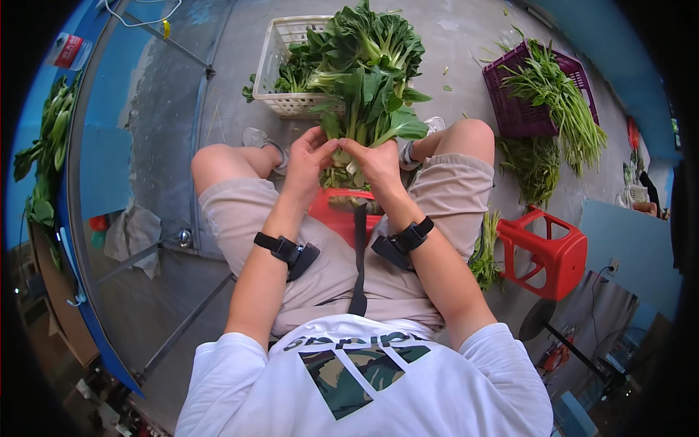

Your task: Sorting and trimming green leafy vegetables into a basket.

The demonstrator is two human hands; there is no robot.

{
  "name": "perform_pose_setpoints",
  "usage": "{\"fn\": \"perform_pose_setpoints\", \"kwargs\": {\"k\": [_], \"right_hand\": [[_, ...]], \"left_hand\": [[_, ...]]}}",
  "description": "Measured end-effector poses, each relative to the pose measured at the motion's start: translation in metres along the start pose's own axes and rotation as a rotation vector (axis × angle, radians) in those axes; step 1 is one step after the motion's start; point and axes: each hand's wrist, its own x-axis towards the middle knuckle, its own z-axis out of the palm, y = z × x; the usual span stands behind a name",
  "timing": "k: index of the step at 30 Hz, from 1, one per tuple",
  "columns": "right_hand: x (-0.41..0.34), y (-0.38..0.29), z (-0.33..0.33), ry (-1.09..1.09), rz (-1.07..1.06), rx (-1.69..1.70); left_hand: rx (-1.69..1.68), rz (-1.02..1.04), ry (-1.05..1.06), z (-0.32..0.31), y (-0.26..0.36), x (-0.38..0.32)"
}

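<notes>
Between my knees, both hands meet at the pale stem end of a bunch of leafy greens [363, 112]. My left hand [310, 150] has thumb and fingers at the left side of the stems. My right hand [375, 159] grips the bunch from the right, its thumb across the base. The leaves point away from me. Just beyond them, a heap of green leafy vegetables [377, 43] rises at the right side of a white plastic crate [295, 102]. Trimmed leaf bits [336, 177] show beneath my hands, partly hidden by them.
A red plastic seat [341, 216] lies under my lap. To the right stand a purple crate [508, 104] with long-stemmed greens [573, 109] over its edge and a red stool [568, 262]. A metal-framed table [82, 180] bearing more greens [52, 131] runs along the left.
</notes>
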Motion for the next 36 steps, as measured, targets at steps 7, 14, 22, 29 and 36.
{"fn": "perform_pose_setpoints", "kwargs": {"k": [7, 14, 22, 29, 36], "right_hand": [[0.004, 0.016, 0.005, 0.067, -0.092, 0.025], [-0.003, 0.023, 0.01, 0.061, -0.321, 0.017], [-0.009, 0.021, 0.011, 0.075, -0.327, 0.051], [0.0, 0.019, 0.005, 0.144, -0.211, 0.245], [0.002, 0.003, -0.003, 0.162, -0.084, 0.311]], "left_hand": [[-0.319, -0.065, 0.03, -0.01, -0.011, 0.008], [-0.487, -0.102, 0.02, -0.025, -0.012, 0.01], [-0.53, -0.064, 0.185, -0.019, -0.002, 0.004], [-0.445, -0.127, 0.037, -0.011, 0.001, -0.001], [-0.195, -0.366, -0.174, 0.003, 0.002, -0.006]]}}
